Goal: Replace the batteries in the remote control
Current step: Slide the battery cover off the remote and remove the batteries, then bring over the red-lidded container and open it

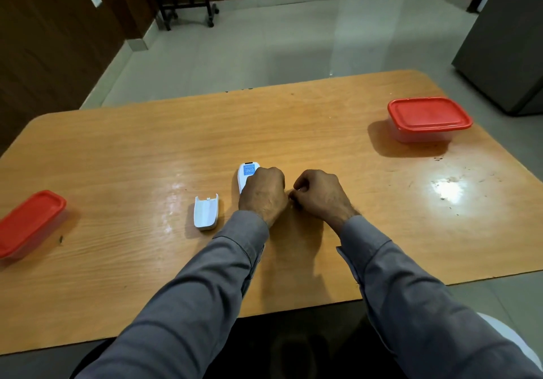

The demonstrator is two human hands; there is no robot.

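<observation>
Remote [246,174] lies face down on table [147,149], roughly mid-table, label side up w/ blue sticker showing at far end. My left hand [262,195] covers its near half, fingers curled down over the body, pinning it to the surface. Battery bay is hidden under that hand; cannot tell if cells are in or out. My right hand [320,195] sits just beside the left, knuckles up, fingers curled in toward the left hand; fingertips seem pinched on something small at the gap between hands, but too small and hidden to identify, so cannot tell what it grips. Battery cover [205,212] is off, lying inside-up on table just left of my left wrist, apart from remote. Both sleeves grey, forearms crossing near table edge. Red-lidded box [429,118] stands far right, lid on. Second red-lidded box [29,221] at left edge, lid on, well apart from remote. Table top is worn wood, glare patch and scuffs at right.
</observation>
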